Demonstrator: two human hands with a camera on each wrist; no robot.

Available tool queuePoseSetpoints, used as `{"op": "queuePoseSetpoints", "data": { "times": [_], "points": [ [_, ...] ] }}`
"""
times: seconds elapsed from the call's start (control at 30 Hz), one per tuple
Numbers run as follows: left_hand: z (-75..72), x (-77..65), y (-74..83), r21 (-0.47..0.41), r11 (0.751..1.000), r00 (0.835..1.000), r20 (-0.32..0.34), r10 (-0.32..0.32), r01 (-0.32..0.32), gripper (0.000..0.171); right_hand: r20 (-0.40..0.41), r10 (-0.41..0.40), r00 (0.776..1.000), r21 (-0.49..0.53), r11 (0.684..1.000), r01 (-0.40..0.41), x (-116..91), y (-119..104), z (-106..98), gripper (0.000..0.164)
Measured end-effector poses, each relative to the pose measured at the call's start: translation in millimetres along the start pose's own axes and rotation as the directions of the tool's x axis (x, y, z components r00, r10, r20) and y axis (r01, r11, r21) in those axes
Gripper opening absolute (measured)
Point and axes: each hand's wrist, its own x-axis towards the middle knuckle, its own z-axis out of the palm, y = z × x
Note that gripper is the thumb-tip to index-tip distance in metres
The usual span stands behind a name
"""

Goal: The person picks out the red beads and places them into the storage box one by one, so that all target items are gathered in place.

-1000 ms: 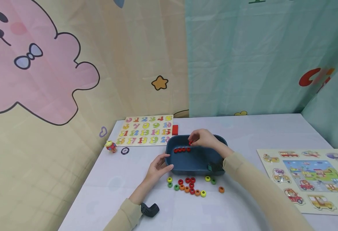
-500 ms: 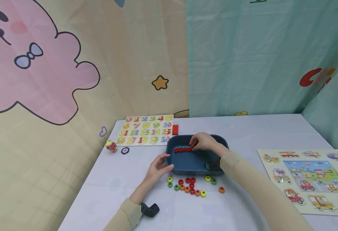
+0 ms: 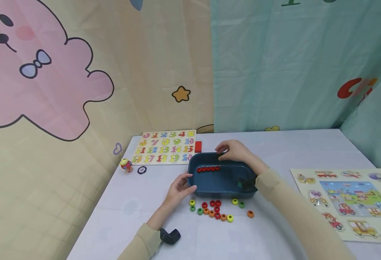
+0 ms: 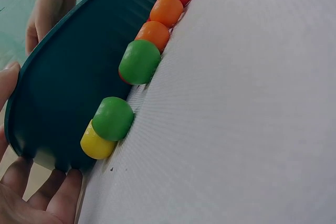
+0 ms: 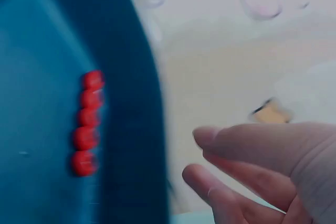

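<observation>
A dark blue plastic tub [image 3: 223, 180] stands on the table, with a straight row of several red beads [image 3: 208, 169] along the far side of its floor. My left hand [image 3: 178, 187] grips the tub's left end, its thumb and fingers spread around the wall. In the left wrist view the fingertips [image 4: 65, 192] touch the tub's outside. Above the far rim, my right hand [image 3: 234, 151] is lifted away from the row. The right wrist view shows thumb and fingers [image 5: 247, 145] apart, holding nothing. Loose red, orange, green and yellow beads [image 3: 217, 215] lie in front of the tub.
A number puzzle board [image 3: 164, 147] lies behind left, beside a red block [image 3: 198, 146]. A small toy figure [image 3: 126, 165] and a round chip [image 3: 142, 170] are at the left edge. A vehicle puzzle [image 3: 346, 202] lies at right. Black wrist devices [image 3: 170, 236] are near both wrists.
My right hand placed a red bead at the right end of the row, let go, and rose toward the far rim. The left hand stays on the tub.
</observation>
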Motion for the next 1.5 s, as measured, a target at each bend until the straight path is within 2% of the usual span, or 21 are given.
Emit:
{"op": "queuePoseSetpoints", "data": {
  "times": [0.13,0.27,0.43,0.63,0.77,0.9,1.1,1.27,1.5],
  "points": [
    [-1.5,4.8,-14.6,-0.022,1.0,1.0,-0.009,-0.017,0.017,0.05,-0.022,-0.061,0.998,0.052,0.997,0.062,-23.5,-22.3,-17.6,0.032],
    [-1.1,5.1,-18.8,-0.021,1.0,1.0,-0.024,-0.007,0.006,0.052,-0.012,-0.159,0.987,0.083,0.984,0.159,-54.6,-39.1,-19.9,0.03],
    [-0.8,5.4,-20.6,-0.007,1.0,0.999,-0.028,0.018,-0.019,0.052,0.021,-0.26,0.965,0.08,0.963,0.258,-90.7,-45.2,-0.8,0.027],
    [-1.5,7.1,-21.3,-0.007,1.0,0.999,-0.028,0.025,-0.026,0.054,0.075,-0.262,0.962,0.115,0.961,0.253,-116.8,-40.8,38.6,0.024],
    [-1.6,6.6,-16.7,-0.007,1.0,1.0,-0.018,0.011,-0.011,0.055,0.091,-0.229,0.969,0.125,0.968,0.217,-126.1,-35.2,63.3,0.022],
    [-1.9,6.2,-15.6,-0.016,1.0,1.0,-0.004,0.004,-0.004,0.054,0.071,-0.172,0.983,0.117,0.98,0.163,-130.5,-29.3,81.8,0.023],
    [-1.6,6.9,-21.0,-0.013,1.0,0.999,-0.017,0.028,-0.028,0.056,0.017,-0.173,0.985,0.037,0.984,0.172,-131.1,-17.9,104.2,0.025],
    [-1.5,7.1,-22.0,0.001,0.999,0.999,-0.02,0.046,-0.046,0.056,-0.009,-0.189,0.982,-0.012,0.982,0.188,-130.6,-13.5,114.4,0.024],
    [-1.8,6.2,-20.2,-0.009,1.0,1.0,-0.013,0.019,-0.019,0.057,-0.031,-0.195,0.98,-0.001,0.981,0.195,-130.0,-13.1,118.9,0.022]
  ]
}}
